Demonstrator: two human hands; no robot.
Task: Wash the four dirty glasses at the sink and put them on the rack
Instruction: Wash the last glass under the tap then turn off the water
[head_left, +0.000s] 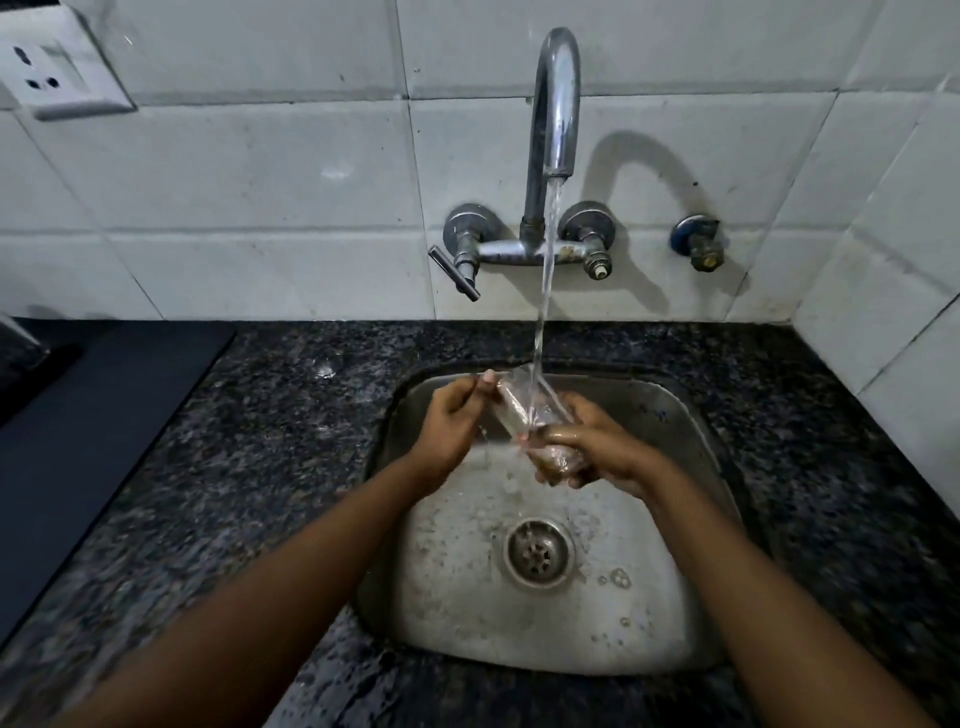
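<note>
One wet glass (524, 410) sits gripped in the right hand (587, 447) and pinched by the left hand (452, 415), so it could slip under the tap (556, 104).

No readable text or labels, as far as visible.

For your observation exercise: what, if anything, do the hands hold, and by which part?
A clear glass, tilted under the running water. The right hand grips its lower end; the left hand touches its upper part near the rim.
</note>
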